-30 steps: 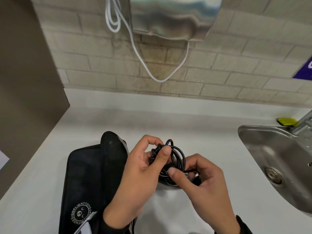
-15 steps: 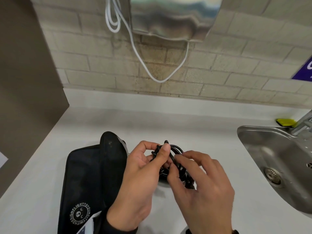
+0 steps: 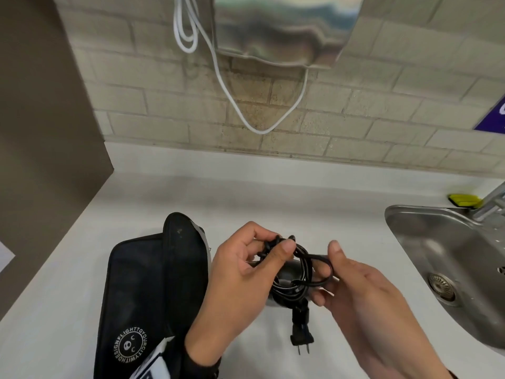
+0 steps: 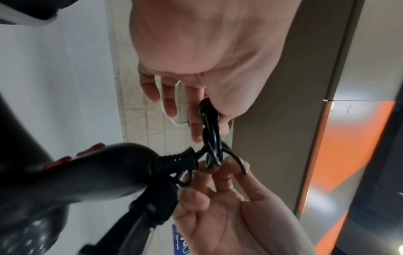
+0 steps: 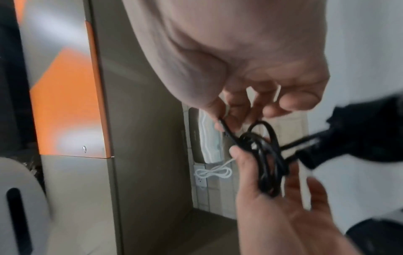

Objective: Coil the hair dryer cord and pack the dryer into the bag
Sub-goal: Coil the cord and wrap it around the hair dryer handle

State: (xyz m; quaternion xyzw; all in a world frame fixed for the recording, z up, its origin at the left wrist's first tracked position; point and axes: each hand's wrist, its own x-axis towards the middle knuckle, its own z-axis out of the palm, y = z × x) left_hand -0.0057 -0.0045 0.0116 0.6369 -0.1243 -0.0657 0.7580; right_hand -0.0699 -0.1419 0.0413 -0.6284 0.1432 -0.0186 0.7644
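Observation:
Above the white counter, my left hand (image 3: 276, 247) pinches the black cord (image 3: 303, 269) between thumb and forefinger at the top of the coil. The coil lies wound against the black hair dryer (image 3: 285, 274), which is mostly hidden under the hands. My right hand (image 3: 328, 272) holds one loop of cord pulled out to the right, pinching the strand with thumb and fingers (image 5: 224, 120). The plug (image 3: 300, 336) hangs free below the coil. In the left wrist view the dryer handle (image 4: 87, 172) shows red buttons. The black bag (image 3: 142, 296) lies flat on the counter, left of both hands.
A steel sink (image 3: 451, 255) sits at the right, with a yellow sponge (image 3: 464, 200) behind it. On the brick wall hang a steel dispenser (image 3: 287, 28) and a looping white cable (image 3: 232, 99). A brown panel (image 3: 41, 132) bounds the counter on the left.
My right hand has moved right and drawn a loop of cord out of the coil. The plug now dangles below. The left hand keeps its pinch.

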